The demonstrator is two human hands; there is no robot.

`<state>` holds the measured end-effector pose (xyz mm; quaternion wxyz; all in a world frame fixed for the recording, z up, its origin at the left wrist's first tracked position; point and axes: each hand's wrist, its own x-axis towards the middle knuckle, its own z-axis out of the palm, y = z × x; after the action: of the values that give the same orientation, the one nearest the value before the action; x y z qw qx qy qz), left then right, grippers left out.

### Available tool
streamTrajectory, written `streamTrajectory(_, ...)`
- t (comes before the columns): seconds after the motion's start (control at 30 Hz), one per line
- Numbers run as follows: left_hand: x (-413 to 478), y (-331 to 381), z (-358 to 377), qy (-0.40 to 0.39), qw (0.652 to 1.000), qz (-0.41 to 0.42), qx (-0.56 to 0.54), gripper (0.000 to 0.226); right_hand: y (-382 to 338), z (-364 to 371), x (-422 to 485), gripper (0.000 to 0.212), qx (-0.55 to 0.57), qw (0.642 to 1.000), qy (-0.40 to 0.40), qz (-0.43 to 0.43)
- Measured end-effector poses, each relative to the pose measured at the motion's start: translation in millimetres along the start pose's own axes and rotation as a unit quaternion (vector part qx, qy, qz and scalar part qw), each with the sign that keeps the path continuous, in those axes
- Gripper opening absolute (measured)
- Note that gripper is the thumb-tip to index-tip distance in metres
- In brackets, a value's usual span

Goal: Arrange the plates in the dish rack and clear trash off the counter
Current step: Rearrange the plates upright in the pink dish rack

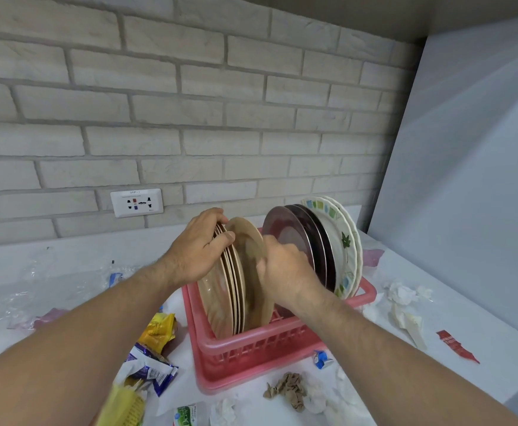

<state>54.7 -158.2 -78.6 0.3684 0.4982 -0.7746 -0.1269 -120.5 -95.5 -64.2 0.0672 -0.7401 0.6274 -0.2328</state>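
A pink plastic dish rack (251,355) stands on the white counter. Several beige plates (220,299) stand on edge at its left end, and my left hand (196,250) grips their top rims. My right hand (285,272) holds the right edge of one beige plate (251,256), tilted just right of that stack. At the far end lean two dark maroon plates (291,232) and white patterned plates (343,241). Trash lies all around: yellow and blue snack wrappers (156,348), a crumpled brown paper (288,388) and white tissues (402,293).
A brick-pattern wall with a white socket plate (136,202) runs behind the counter. A grey panel (466,179) closes the right side. Clear plastic film (30,290) lies at the left, a red wrapper strip (456,345) at the right, a green-and-white packet (187,415) near the front edge.
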Motion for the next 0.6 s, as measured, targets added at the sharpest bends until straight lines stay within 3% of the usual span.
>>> streamTrajectory(0.2, -3.3, -0.5, -0.8, 0.026, 1.0, 0.015, -0.004, 0.044, -1.7, -56.9, 25.8, 0.027, -0.185, 0.98, 0.071, -0.022)
streamTrajectory(0.33, -3.7, 0.7, -0.7, 0.027, 0.999, 0.019, -0.001, 0.037, -3.8, -63.4, 24.9, 0.035, -0.242, 0.968, 0.058, -0.024)
streamTrajectory(0.5, -4.9, 0.5, -1.7, 0.022, 1.0, 0.011, -0.011, 0.05, -2.3, -35.4, 21.0, 0.052, -0.211, 0.977, 0.016, -0.027)
streamTrajectory(0.6, -5.5, -1.5, -1.6, 0.021, 1.0, 0.015, -0.009, 0.045, -0.9, -23.1, 18.0, 0.052, -0.196, 0.98, -0.002, -0.024)
